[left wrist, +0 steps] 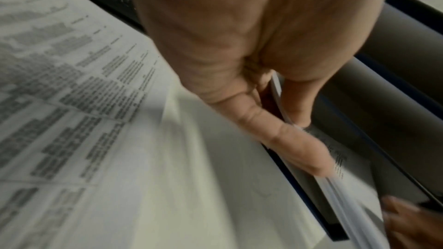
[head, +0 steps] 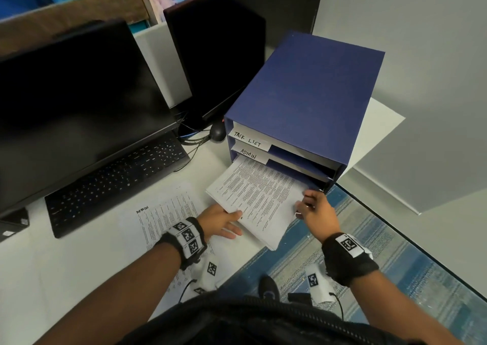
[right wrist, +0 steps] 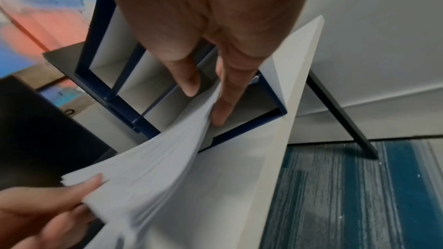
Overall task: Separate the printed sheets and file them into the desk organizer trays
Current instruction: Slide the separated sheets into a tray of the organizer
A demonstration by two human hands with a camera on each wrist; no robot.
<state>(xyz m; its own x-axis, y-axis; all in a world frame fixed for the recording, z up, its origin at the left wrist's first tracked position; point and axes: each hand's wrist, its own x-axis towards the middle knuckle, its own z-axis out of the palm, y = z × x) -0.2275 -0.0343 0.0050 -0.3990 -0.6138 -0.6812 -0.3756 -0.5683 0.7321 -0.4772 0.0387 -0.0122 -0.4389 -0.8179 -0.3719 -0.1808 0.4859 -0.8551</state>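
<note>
At centre frame, both hands' grips are pinching a thick, curling stack of printed paper — left hand, right hand — at the boxy blue organizer's bottom slot.

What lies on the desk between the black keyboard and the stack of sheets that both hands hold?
In the head view, one printed sheet headed ADMIN lies flat on the desk between the keyboard and the held stack.

The far end of the stack was hidden inside the organizer. Print on the loose sheet was too blurred to read.
</note>
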